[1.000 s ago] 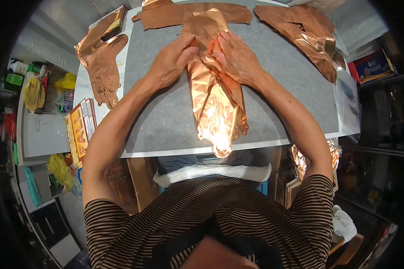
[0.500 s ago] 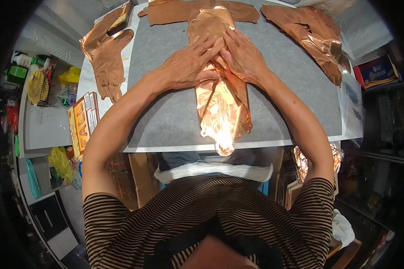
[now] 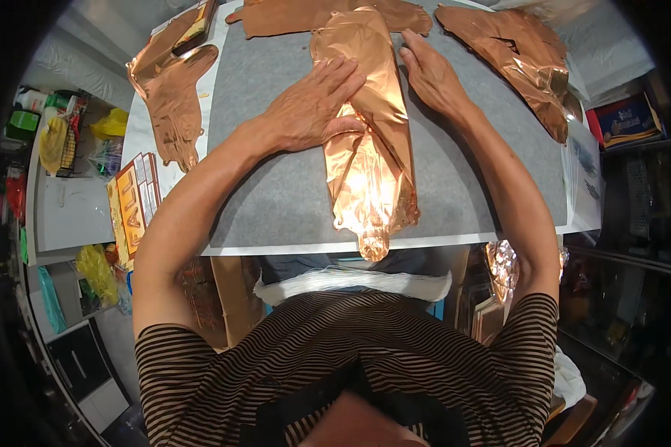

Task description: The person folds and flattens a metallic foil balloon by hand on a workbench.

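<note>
Two hands have drifted apart since the earlier frame. My left hand (image 3: 309,108) lies flat, fingers spread, pressing the foil (image 3: 369,134) that runs lengthwise down the grey mat (image 3: 276,194) on the surface. My right hand (image 3: 432,74), which was on the foil beside the left, now rests flat at the foil's right edge. Neither grip closes on anything. More foil pieces (image 3: 171,97) lie around the mat.

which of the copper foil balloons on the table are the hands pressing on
The long middle foil balloon: the left hand lies flat on it, the right hand at its edge. The others lie untouched.
</note>
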